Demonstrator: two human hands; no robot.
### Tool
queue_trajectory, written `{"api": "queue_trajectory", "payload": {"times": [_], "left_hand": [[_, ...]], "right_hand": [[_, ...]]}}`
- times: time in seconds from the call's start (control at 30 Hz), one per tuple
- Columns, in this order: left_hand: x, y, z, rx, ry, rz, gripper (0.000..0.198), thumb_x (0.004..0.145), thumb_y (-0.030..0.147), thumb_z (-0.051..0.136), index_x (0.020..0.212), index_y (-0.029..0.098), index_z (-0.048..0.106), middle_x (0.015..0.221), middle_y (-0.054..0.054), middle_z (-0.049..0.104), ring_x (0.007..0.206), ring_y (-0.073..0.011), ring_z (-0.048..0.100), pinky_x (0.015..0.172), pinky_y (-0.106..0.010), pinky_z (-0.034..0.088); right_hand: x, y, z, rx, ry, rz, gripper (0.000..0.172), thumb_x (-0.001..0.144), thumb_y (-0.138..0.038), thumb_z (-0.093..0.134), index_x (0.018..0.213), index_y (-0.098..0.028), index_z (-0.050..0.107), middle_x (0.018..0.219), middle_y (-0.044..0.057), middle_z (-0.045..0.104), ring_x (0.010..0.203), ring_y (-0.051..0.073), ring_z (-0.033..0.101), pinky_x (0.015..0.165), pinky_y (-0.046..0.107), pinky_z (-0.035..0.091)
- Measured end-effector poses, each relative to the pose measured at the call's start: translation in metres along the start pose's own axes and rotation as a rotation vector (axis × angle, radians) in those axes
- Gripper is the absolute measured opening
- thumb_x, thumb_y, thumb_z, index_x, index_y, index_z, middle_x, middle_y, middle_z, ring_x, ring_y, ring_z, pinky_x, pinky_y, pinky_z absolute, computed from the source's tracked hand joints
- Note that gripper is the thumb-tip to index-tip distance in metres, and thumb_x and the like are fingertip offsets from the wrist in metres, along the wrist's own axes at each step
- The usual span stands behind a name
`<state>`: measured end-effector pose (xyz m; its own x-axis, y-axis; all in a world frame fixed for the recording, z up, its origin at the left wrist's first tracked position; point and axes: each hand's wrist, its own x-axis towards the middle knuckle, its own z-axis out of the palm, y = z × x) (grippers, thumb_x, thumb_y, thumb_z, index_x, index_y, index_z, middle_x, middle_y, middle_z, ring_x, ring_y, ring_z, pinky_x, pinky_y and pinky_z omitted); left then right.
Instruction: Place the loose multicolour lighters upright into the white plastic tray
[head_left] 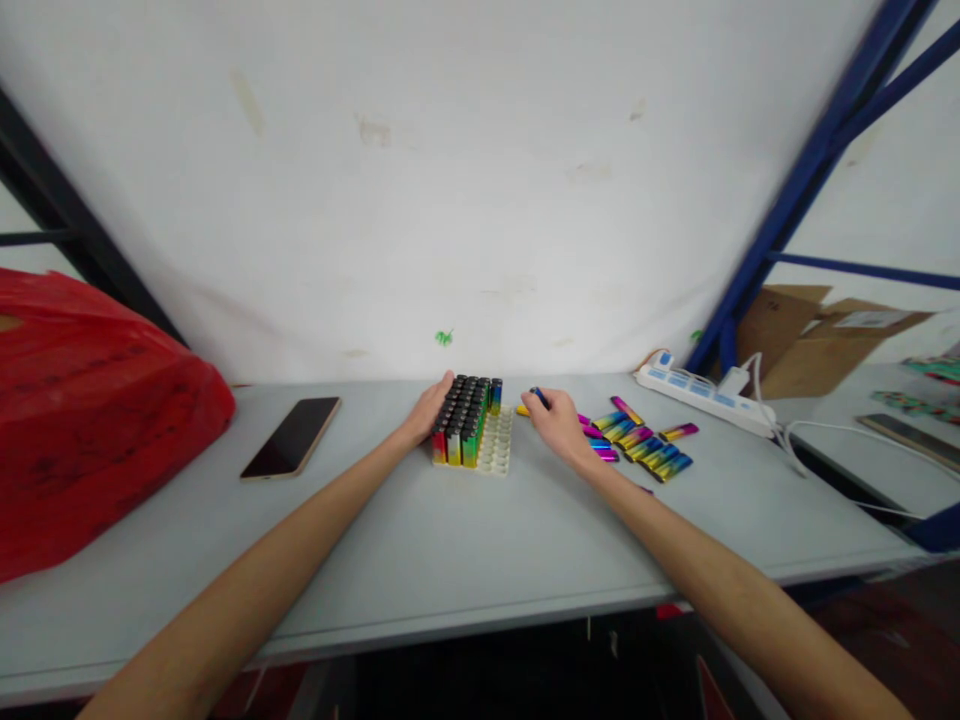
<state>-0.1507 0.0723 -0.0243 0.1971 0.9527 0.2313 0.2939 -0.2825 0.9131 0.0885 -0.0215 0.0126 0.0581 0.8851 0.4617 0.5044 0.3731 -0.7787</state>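
A pale tray holds several upright lighters with black tops, packed on its left side, while holes show along its right side. My left hand rests against the left side of the lighters, its fingers partly hidden behind them. To the right of the tray, my right hand is closed on a lighter with a dark blue end, and a yellow end pokes out at its left. Several shiny multicoloured lighters lie loose on the table just right of this hand.
On the grey table, a phone lies at the left, near a red plastic bag. A white power strip with cables is at the back right, by a blue metal frame. Beyond it stands a cardboard box.
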Motion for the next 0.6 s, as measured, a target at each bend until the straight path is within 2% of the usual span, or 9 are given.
{"api": "queue_trajectory", "payload": {"times": [0.23,0.33,0.43,0.5,0.6], "left_hand": [[0.000,0.001,0.001,-0.013,-0.014,-0.010,0.083,0.081,0.088,0.033,0.090,0.015,0.071,0.097,-0.009,0.077,0.102,-0.0289,0.066,0.098,-0.039,0.047],[-0.001,0.002,0.000,-0.012,-0.013,-0.016,0.083,0.081,0.088,0.033,0.091,0.015,0.071,0.098,-0.010,0.078,0.103,-0.0293,0.066,0.098,-0.038,0.047],[-0.001,0.002,0.000,-0.005,-0.019,-0.019,0.083,0.083,0.087,0.033,0.091,0.015,0.071,0.099,-0.010,0.078,0.103,-0.0290,0.066,0.097,-0.038,0.048],[-0.001,0.002,0.000,-0.001,-0.023,-0.018,0.083,0.083,0.087,0.033,0.092,0.014,0.071,0.099,-0.010,0.078,0.102,-0.0288,0.066,0.096,-0.038,0.048],[0.000,0.000,0.001,-0.020,-0.027,-0.008,0.083,0.082,0.088,0.032,0.092,0.015,0.072,0.098,-0.010,0.078,0.101,-0.0284,0.067,0.095,-0.038,0.049]], "right_hand": [[-0.002,-0.002,0.000,-0.068,-0.014,-0.035,0.045,0.090,-0.053,0.044,0.058,-0.022,0.036,0.055,-0.005,0.034,0.056,0.012,0.036,0.055,0.027,0.023],[-0.002,-0.004,-0.005,-0.066,-0.081,-0.081,0.043,0.096,-0.056,0.042,0.071,-0.021,0.046,0.060,-0.005,0.044,0.061,0.013,0.043,0.058,0.025,0.029],[-0.002,-0.006,-0.009,-0.078,-0.183,-0.155,0.034,0.102,-0.050,0.037,0.090,-0.022,0.051,0.069,-0.004,0.054,0.065,0.014,0.050,0.062,0.024,0.034],[-0.001,-0.007,-0.010,-0.158,-0.218,-0.255,0.033,0.103,-0.047,0.036,0.090,-0.021,0.053,0.075,-0.001,0.058,0.070,0.015,0.053,0.065,0.025,0.037],[0.001,-0.008,-0.011,-0.314,-0.211,-0.391,0.037,0.103,-0.046,0.041,0.078,-0.021,0.052,0.079,0.002,0.059,0.073,0.016,0.053,0.069,0.027,0.038]]}}
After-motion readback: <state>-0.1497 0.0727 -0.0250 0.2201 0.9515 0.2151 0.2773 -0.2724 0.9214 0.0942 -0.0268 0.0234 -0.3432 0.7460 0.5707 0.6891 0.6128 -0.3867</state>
